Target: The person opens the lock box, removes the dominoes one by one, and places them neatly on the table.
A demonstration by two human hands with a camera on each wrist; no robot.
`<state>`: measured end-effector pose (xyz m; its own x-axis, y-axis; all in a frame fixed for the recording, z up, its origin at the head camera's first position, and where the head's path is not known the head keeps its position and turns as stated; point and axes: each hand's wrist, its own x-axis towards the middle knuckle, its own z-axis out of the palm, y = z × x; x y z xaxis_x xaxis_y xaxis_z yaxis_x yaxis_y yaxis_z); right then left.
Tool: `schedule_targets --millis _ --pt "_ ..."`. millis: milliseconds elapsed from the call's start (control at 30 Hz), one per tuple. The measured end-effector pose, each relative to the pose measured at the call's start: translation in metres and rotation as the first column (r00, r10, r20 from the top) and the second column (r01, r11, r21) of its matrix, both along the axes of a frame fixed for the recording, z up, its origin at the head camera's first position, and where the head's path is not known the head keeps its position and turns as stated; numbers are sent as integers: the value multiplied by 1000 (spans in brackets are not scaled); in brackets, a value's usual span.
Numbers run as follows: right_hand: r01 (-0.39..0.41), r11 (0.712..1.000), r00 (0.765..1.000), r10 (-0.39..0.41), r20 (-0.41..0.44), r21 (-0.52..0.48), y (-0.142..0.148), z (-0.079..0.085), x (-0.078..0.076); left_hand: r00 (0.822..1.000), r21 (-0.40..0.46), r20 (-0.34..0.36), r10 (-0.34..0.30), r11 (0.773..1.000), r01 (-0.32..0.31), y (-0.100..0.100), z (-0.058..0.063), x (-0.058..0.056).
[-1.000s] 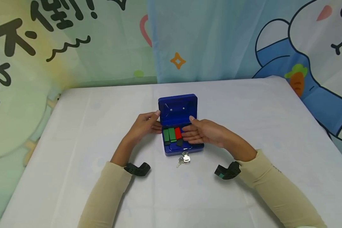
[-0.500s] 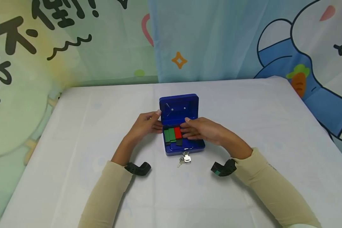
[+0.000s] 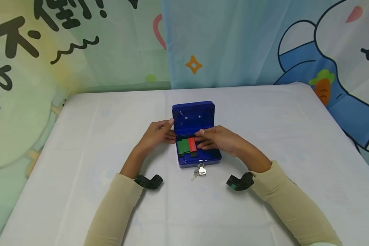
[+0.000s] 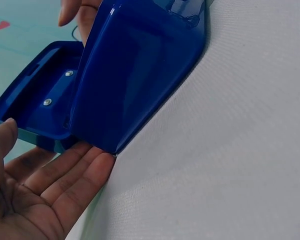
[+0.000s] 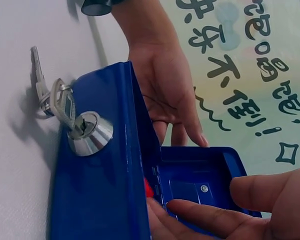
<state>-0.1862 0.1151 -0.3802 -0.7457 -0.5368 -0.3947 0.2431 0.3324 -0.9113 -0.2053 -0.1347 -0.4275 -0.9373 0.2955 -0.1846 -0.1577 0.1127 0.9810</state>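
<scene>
Blue box (image 3: pixel 194 124), presumably braced for access.
Rested straight-fingered left hand (image 3: pixel 158 132) alongside, spread-fingered right hand (image 3: pixel 217 138) inside; couldn't tell if touching red block (image 3: pixel 192 145).

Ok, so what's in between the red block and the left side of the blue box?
Green blocks, seemingly two side by side, fill that part of the blue box, left of the red block. The head view shows it.

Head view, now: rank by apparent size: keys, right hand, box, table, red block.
Largest to smallest:
1. Table
2. Box, lid included
3. Right hand
4. Red block and keys: too alike to rank; fingers may hide part of the block.
</scene>
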Motion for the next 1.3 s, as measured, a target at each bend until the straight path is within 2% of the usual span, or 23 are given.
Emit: schedule_targets --millis 267,400,600,733,833,967,1033,1300 --pt "-16 992 1000 18 -21 123 -4 -6 -2 1000 -6 5 -1 1000 1 0 1 1" --pt "-24 978 996 41 -78 206 -7 -7 0 1000 -9 -4 -1 1000 1 0 2 1" --pt "-6 941 961 99 -257 340 -15 -9 5 1000 2 -5 -11 1000 11 1 2 1" --pt "27 929 940 101 -325 368 -20 -12 7 1000 -4 -9 -11 1000 11 0 1 1" --pt "45 909 916 128 -380 414 -25 -14 9 1000 -5 -12 -4 1000 4 0 1 1" --pt "52 875 890 178 -420 481 -32 -14 13 1000 1 -14 -4 1000 4 -1 0 1" --pt "53 863 885 192 -424 502 -34 -14 14 1000 2 -14 -10 1000 10 0 -1 0" --pt "70 865 881 180 -438 497 -35 -18 16 1000 0 -17 -6 1000 6 -1 -1 0"
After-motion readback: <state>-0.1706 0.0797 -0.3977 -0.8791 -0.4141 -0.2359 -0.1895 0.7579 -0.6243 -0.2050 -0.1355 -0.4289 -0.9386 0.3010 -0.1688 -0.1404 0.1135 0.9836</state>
